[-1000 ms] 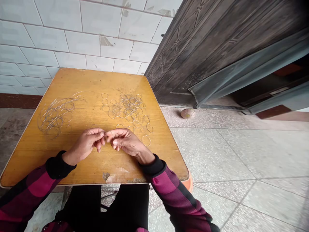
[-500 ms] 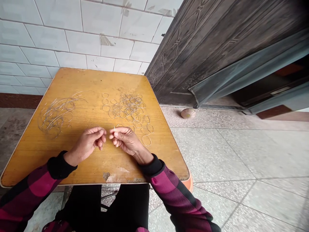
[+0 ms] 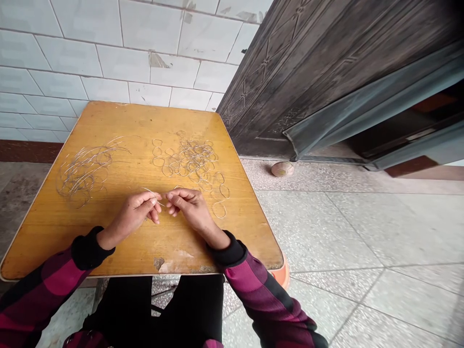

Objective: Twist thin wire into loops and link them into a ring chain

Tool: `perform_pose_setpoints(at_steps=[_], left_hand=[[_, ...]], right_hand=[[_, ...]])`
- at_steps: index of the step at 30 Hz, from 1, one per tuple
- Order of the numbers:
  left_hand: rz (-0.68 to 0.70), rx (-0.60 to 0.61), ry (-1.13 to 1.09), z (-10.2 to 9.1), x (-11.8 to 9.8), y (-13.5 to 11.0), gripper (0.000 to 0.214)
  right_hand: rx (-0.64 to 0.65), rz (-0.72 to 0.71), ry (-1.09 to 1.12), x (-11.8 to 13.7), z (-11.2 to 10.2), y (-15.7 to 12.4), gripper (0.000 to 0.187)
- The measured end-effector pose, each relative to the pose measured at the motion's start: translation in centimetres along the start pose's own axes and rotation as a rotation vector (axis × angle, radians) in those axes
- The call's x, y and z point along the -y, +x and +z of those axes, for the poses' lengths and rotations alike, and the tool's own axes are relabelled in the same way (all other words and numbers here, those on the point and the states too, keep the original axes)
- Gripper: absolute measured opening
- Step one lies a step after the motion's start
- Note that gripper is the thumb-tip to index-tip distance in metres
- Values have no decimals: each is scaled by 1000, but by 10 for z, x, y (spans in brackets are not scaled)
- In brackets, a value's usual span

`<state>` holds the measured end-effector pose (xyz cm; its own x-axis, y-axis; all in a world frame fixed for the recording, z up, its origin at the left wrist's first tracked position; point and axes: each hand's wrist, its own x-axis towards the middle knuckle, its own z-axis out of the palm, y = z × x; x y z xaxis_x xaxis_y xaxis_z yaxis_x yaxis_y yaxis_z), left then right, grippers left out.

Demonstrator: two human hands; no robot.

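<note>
Across our yellow table (image 3: 145, 256), our left hand (image 3: 132, 212) pinches a thin wire (image 3: 148, 192) at six o'clock, our right hand (image 3: 190, 205) curls narrowly just beside it, its hold unclear, with wire loops (image 3: 192, 159) at twelve and a wire tangle (image 3: 83, 174) at ten.

Room for a hand over the wooden tabletop (image 3: 137, 249) between the wrists and the near edge. Only a narrow gap between the left hand (image 3: 132, 212) and the right hand (image 3: 190, 205), crossed by a thin wire (image 3: 155, 197). Farther forward, a strip of room between the tangle of long wires (image 3: 85, 169) and the heap of wire rings (image 3: 190, 159), with loose rings in the way beside the right hand. Past the far edge, a white tiled wall (image 3: 90, 53) as a stop. Off the right edge, room above the terrazzo floor (image 3: 326, 227) up to a dark embossed door (image 3: 290, 82)
</note>
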<state>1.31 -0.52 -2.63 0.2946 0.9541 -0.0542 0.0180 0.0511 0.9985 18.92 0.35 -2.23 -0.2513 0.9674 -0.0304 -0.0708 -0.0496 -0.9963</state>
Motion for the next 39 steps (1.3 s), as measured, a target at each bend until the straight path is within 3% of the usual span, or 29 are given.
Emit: perform_pose_setpoints(at_steps=[6, 12, 18, 24, 29, 32, 35, 39], left_hand=[[32, 4, 74, 1, -1, -3, 26], [26, 25, 66, 2, -2, -2, 23], [27, 35, 73, 2, -6, -3, 21], [21, 35, 82, 3, -6, -2, 18], [0, 30, -1, 0, -5, -2, 21], [-34, -1, -138, -2, -4, -3, 19], [-80, 5, -247, -2, -5, -3, 19], [-111, 3, -324, 0, -6, -4, 21]], right_hand=[[-9, 50, -78, 0, -2, 0, 18], [20, 0, -176, -1, -4, 0, 20], [-39, -40, -269, -1, -6, 0, 22], [33, -44, -237, -1, -5, -1, 21], [100, 42, 13, -2, -5, 0, 19], [254, 145, 272, -2, -8, 1, 22], [380, 170, 395, -4, -11, 2, 31], [368, 158, 441, -9, -8, 4, 28]])
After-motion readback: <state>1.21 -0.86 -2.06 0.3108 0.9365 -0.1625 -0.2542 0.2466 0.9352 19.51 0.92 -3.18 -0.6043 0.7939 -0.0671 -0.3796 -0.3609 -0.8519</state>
